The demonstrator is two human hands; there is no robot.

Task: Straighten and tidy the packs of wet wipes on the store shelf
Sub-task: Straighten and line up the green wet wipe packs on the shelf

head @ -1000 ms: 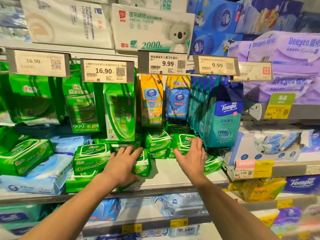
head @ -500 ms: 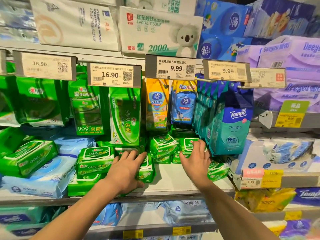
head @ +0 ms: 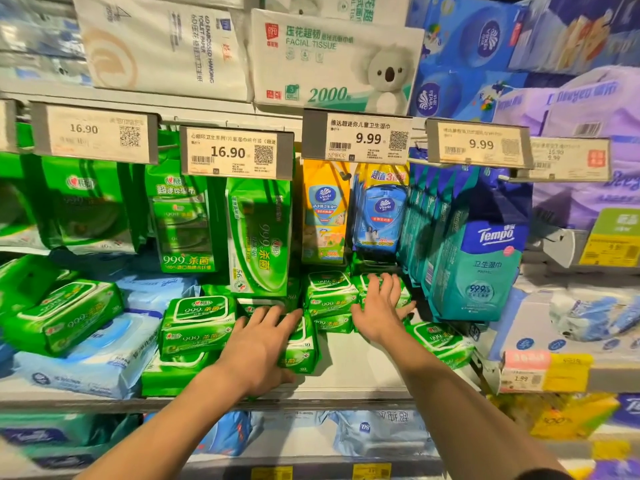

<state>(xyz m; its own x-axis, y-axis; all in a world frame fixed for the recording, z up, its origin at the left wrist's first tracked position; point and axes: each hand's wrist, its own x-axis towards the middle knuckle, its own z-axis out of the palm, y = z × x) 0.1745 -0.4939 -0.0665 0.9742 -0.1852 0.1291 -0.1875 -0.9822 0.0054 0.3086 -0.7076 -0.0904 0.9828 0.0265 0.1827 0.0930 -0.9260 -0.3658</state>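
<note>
The left hand [head: 258, 344] is lying open, fingers spread, on a green pack [head: 298, 344] at the shelf [head: 363, 372] front. The right hand [head: 379, 308] is also resting open, palm down, on a stacked green pack [head: 391, 292] farther back. Between them another green stack [head: 329, 296] is sitting. Tempo packs [head: 474, 268] are hanging just right of the right hand, under price tags [head: 360, 138].

Your two arms come in from the bottom edge, and both forearms are bare down to the wrist. Your left hand [head: 258, 344] and your right hand [head: 379, 311] wear no glove, ring or watch. Only at your right elbow shows a small edge of dark sleeve [head: 540, 475].
</note>
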